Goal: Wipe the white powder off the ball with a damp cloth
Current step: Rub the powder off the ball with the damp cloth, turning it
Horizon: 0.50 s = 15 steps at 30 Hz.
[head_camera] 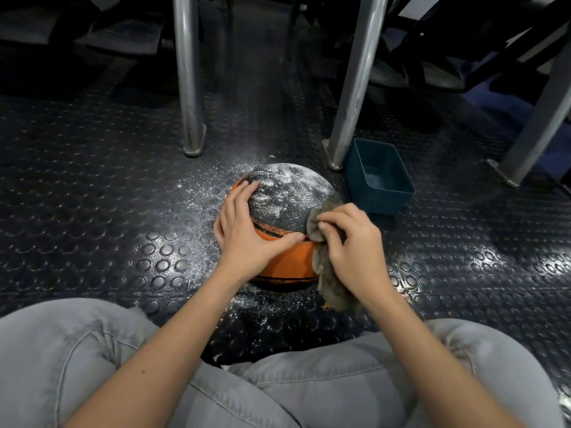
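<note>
An orange and black basketball [287, 199] sits on the dark studded floor in front of my knees. White powder covers its black top panel. My left hand [244, 233] lies flat on the ball's left side, fingers spread and thumb stretched across the front. My right hand [352, 245] grips a crumpled grey cloth [333, 288] against the ball's right side, and the cloth's tail hangs down to the floor.
A dark blue plastic tub [380, 177] stands just right of the ball. Metal legs [188, 88] [355, 88] rise behind it, and another one [537, 128] stands at the far right. Powder is scattered on the studded floor [197, 193] around the ball. My knees in grey jeans [77, 350] fill the foreground.
</note>
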Each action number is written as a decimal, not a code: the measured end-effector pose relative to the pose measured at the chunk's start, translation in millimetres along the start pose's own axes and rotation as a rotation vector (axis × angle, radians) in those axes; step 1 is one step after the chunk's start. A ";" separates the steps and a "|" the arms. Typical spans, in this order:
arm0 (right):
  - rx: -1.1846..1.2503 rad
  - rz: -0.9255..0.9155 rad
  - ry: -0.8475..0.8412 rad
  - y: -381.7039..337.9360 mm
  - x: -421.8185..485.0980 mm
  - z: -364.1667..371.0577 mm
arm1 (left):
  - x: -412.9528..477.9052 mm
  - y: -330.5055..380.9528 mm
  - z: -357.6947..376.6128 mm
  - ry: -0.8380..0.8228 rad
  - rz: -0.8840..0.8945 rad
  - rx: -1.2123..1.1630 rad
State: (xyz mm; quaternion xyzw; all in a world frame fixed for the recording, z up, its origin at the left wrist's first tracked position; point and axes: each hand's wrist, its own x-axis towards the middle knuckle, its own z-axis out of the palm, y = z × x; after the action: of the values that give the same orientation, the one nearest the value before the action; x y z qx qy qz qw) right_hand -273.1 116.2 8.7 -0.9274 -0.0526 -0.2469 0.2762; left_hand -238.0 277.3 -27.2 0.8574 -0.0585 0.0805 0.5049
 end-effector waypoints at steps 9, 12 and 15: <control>0.037 0.321 0.007 33.9 27.6 -12.5 | 2.5 4.0 3.7 -0.062 0.002 0.020; 0.045 0.141 0.026 7.0 10.7 -3.8 | 0.7 1.1 2.6 -0.028 -0.006 0.024; 0.015 -0.007 -0.006 -5.5 1.0 -0.3 | 0.8 -0.2 1.4 -0.027 0.000 0.026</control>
State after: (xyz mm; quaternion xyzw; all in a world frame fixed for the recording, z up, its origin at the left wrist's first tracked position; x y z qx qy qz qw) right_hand -273.7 120.6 12.1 -0.9258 -0.0587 -0.2445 0.2822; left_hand -237.1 276.2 -27.9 0.8650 -0.0643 0.0695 0.4928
